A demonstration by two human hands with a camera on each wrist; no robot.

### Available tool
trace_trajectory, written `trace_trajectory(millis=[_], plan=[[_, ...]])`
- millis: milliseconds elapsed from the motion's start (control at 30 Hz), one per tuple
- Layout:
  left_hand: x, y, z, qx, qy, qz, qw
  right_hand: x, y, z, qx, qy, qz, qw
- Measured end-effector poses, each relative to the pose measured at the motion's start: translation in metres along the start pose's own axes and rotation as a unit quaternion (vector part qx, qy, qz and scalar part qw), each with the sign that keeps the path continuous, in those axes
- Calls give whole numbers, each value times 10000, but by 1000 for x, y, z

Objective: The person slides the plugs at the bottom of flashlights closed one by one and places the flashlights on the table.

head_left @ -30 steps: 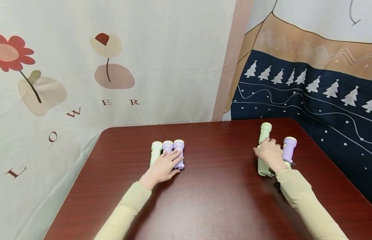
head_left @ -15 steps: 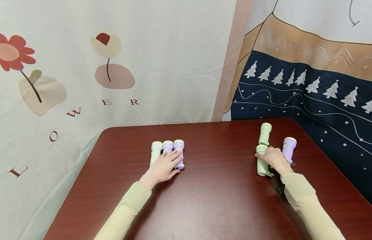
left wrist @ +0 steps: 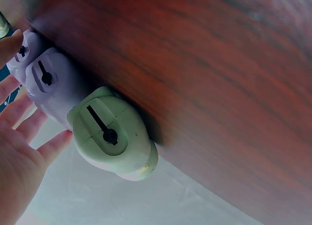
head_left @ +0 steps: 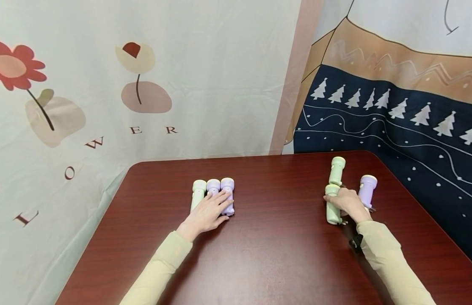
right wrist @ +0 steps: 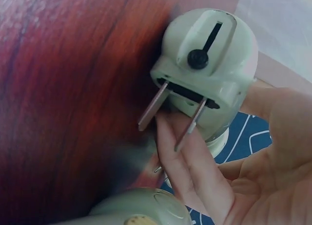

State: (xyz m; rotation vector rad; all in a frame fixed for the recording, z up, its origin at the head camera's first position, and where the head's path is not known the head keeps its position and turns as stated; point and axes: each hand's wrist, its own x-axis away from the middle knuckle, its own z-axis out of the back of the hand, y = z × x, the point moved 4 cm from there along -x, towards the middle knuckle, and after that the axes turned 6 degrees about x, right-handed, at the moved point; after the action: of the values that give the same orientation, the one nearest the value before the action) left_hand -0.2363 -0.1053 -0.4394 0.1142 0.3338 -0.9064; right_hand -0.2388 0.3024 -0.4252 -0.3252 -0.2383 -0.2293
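Green flashlight point(head_left: 333, 213) lies toward the right edge of the tabletop point(head_left: 266, 245), long axis aimed at the far edge; my nearer right hand point(head_left: 349, 201) pinches it from the right; my left hand point(head_left: 207, 213) rests spread over purple flashlights point(head_left: 227, 184).

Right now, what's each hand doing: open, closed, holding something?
Left hand: open, resting on a row of flashlights.
Right hand: holding a green flashlight.
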Motion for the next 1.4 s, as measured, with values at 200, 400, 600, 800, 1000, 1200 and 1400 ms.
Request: trace_trajectory(millis=[200,400,600,800,1000,1200,1400], plan=[[0,0,0,-17,-4,1,10000,-1,2,-1,-113,-27,18,9999],[0,0,0,-23,44,-19,10000,-1,2,-1,-229,-62,43,9997],[0,-1,-1,-63,76,-42,9999,-1,-2,1,-142,-16,25,9999],[0,-1,-1,-60,43,-41,10000,-1,-7,2,-251,97,54,9996],[0,0,-1,-48,40,-24,10000,-1,-13,4,-304,295,212,9989],[-1,0,-1,-51,28,-35,10000,-1,-20,5,-602,530,284,9964],[-1,1,1,-1,30,-38,10000,-2,-28,6,-840,760,305,9931]])
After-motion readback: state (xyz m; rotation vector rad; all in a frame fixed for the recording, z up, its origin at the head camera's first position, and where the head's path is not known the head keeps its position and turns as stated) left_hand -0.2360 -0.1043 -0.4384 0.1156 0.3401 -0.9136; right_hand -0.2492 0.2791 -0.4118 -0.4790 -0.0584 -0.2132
